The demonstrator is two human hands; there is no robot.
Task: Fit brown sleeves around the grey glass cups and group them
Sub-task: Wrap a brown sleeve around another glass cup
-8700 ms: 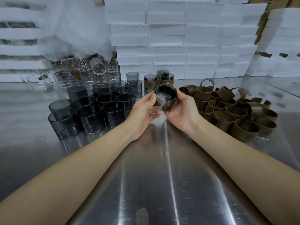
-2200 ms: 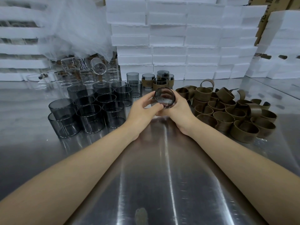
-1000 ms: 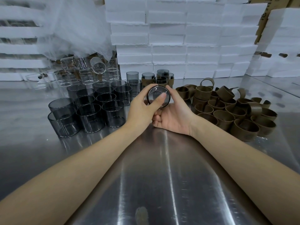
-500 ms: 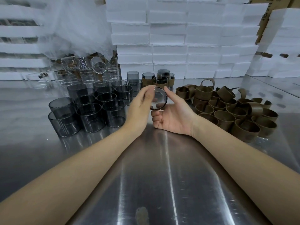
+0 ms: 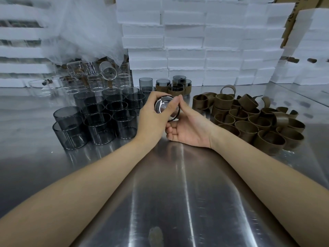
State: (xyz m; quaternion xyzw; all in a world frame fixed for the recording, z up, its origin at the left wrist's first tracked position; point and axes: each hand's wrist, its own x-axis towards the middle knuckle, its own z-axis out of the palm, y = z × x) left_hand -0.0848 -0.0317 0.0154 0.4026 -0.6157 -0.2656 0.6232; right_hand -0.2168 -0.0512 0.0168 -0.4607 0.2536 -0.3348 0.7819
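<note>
Clearly the fitting step is in hand, seen from the single head view. The left hand curls over a grey glass cup held in the air at the centre of the scene, base turned toward the camera, fingers wrapped across its face and top edge. The right hand lies palm up at the cup's 4 o'clock. Its thumb presses the rim on the right and its lower fingers curl in underneath, so both hands grip the same cup. A dark band shows along the cup's right edge. Whether that is the brown sleeve already seated I cannot tell, as the hands hide the wall.

At 9 o'clock of the hands stands the cluster of bare grey cups on the steel table. At 3 o'clock lies the heap of loose brown sleeves. At 12 o'clock, just beyond the fingers, sits the small group of sleeved cups. Clear glass beakers crowd in at 10 o'clock, and white foam boxes are stacked behind.

By my judgement most of the job remains, given how few cups wear sleeves. The next move likely calls for turning the cup upright, checking that the sleeve sits even, then setting it down at 12 o'clock beside the finished group without knocking glass on glass.
</note>
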